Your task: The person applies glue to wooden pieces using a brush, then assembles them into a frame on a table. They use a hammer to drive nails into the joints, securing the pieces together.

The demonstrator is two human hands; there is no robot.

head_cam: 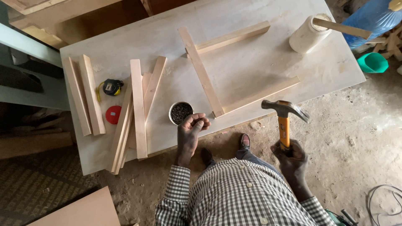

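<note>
Clearly the hammer [284, 114] is the heavy thing: its steel claw head hangs out past the near edge of the worktop [247, 67], over the dirt floor, while the right hand [289, 155] is closed around the low end of the yellow handle. Held so far from the head, it probably swings hard but wants a firm grip.

The left hand [190, 129] is curled with the fingertips pinched together, apparently on small nails, though these are too small to see well. It rests at the near edge, touching the round tin of nails [181, 112]. Such nails are light, stiff and sharp, and they slip easily.

Just beyond lies a frame of thin wooden strips [203, 75]; loose strips [138, 106], a tape measure [112, 87] and a red lid [113, 114] lie toward the left edge.
</note>
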